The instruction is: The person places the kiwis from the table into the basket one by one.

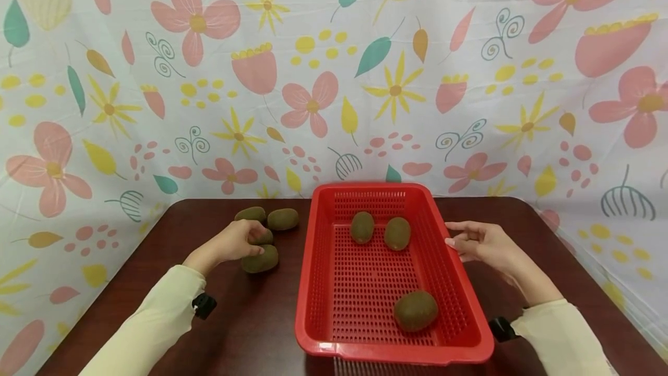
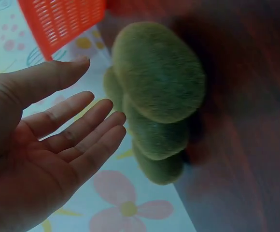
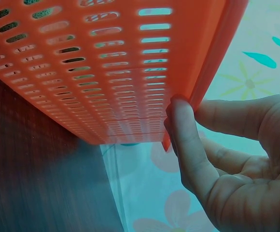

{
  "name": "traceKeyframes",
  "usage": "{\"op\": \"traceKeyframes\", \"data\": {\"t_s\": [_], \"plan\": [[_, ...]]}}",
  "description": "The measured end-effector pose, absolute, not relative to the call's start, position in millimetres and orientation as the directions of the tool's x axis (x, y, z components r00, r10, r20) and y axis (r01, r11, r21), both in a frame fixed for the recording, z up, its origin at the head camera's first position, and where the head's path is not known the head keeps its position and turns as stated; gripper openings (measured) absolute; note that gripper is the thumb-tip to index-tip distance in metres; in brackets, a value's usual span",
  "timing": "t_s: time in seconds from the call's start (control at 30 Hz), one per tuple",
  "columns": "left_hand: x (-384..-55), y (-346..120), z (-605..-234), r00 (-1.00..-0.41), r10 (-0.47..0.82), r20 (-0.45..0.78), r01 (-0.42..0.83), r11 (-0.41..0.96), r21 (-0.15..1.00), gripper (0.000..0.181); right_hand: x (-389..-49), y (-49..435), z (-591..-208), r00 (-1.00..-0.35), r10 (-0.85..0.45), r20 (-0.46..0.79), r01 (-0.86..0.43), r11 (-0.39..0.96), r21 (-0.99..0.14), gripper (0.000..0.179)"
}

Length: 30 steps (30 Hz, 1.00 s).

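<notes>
Several brown, fuzzy kiwis lie grouped on the table left of a red plastic basket (image 1: pixel 315 271). My left hand (image 1: pixel 237 242) reaches over them, its fingertips overlapping the nearest kiwi (image 1: pixel 261 260) in the head view. In the left wrist view, that hand (image 2: pixel 58 140) has thumb and fingers spread apart with nothing between them, beside the largest-looking kiwi (image 2: pixel 159 72). At the basket's right side, my right hand (image 1: pixel 482 245) pinches the rim (image 3: pixel 212 53) between thumb and fingers. Inside the basket are three kiwis: two toward the back and one kiwi (image 1: pixel 416 310) near the front right.
The dark brown table (image 1: pixel 250 329) has rounded far corners. Behind it hangs a white cloth (image 1: pixel 334 149) with flowers and leaves. Another kiwi (image 1: pixel 283 219) lies close to the basket's left wall. Black straps with cameras (image 1: pixel 203 305) sit on both wrists.
</notes>
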<state>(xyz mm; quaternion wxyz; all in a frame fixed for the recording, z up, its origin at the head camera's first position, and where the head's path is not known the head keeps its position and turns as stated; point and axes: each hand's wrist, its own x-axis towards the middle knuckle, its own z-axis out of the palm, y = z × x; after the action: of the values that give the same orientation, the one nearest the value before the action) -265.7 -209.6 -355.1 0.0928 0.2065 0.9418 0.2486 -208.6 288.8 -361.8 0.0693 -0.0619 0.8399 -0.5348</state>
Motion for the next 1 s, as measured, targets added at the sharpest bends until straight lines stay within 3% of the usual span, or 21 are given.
{"op": "traceKeyframes", "data": {"t_s": [0.47,1.0], "plan": [[-262,-208,-380,-0.870,0.492,-0.004,0.461,0.818,0.343,0.045,-209,290,-364,-0.982,-0.182,-0.054,-0.027,0.419,-0.907,0.064],[-255,-199,-389,-0.896,0.442,0.044,0.441,0.876,0.193,0.045,-209,290,-364,-0.982,-0.182,-0.041,-0.038,0.413,-0.910,0.064]]}}
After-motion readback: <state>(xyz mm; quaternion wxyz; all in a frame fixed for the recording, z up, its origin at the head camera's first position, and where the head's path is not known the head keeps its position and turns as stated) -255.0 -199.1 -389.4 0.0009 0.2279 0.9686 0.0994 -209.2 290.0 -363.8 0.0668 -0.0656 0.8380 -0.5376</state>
